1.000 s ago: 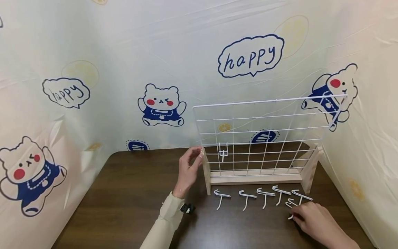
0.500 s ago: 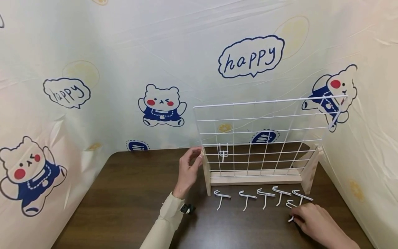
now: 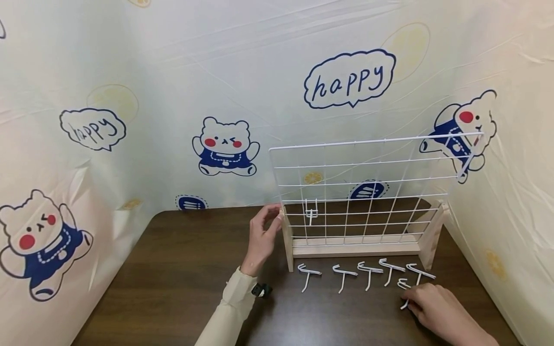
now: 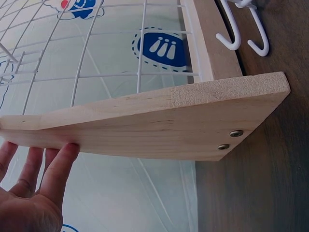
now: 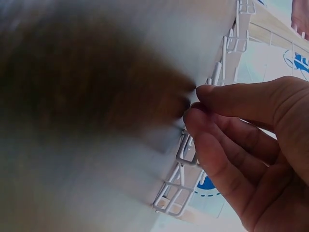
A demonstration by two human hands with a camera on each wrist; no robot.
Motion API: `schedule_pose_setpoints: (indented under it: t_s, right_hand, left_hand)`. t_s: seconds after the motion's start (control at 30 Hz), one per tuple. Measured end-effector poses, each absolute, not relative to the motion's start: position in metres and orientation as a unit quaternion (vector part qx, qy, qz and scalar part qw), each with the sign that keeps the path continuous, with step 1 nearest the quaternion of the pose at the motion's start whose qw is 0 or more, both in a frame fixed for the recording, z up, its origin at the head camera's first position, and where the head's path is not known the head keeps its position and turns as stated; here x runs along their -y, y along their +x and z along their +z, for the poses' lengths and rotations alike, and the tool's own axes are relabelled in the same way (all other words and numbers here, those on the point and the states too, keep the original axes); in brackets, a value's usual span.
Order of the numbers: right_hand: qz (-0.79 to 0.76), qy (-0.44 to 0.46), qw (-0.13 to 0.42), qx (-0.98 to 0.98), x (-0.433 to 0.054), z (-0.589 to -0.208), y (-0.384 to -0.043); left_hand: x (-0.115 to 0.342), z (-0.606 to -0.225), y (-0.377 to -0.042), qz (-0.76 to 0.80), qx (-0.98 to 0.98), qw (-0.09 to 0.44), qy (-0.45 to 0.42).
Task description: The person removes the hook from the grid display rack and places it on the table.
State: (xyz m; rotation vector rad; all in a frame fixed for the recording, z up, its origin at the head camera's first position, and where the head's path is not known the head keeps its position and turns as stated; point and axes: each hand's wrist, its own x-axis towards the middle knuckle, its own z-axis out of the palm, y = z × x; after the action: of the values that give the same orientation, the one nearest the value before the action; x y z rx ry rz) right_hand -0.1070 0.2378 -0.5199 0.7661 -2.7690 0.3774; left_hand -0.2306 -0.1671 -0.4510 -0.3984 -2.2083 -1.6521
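Note:
A white wire grid panel [image 3: 376,140] stands in a pale wooden base [image 3: 355,249] on the dark table. My left hand [image 3: 261,235] touches the stand's left wooden upright [image 4: 154,128]; the left wrist view has the fingertips against its outer face. In my right hand [image 3: 439,307], thumb and fingers pinch a white wire hook [image 3: 405,304], its middle hidden by the fingers. Several like hooks [image 3: 343,282] lie in a row before the stand. One hook [image 3: 310,214] hangs on the grid near its left side. Much of the right wrist view is blurred.
The brown table [image 3: 186,269] reaches out to the left of the stand. A patterned plastic sheet [image 3: 242,72] with bears and "happy" bubbles encloses the back and sides. A small black object [image 3: 261,290] sits at my left wrist.
The hook pinched in my right hand has shifted and turned slightly. My left hand has stayed at the upright, and the stand and other hooks have not visibly moved.

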Motion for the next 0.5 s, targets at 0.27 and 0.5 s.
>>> schedule_pose_setpoints:
  t_s: [0.27,0.5]
  right_hand:
    - [0.123,0.276,0.117,0.946,-0.235,-0.516,-0.105]
    - [0.174,0.301,0.156,0.925,-0.227,-0.509,-0.108]
  left_hand:
    - [0.167,-0.449,-0.231,-0.590,0.775,0.177,-0.139]
    - [0.166,-0.450,-0.230,-0.596,0.770,0.178,-0.142]
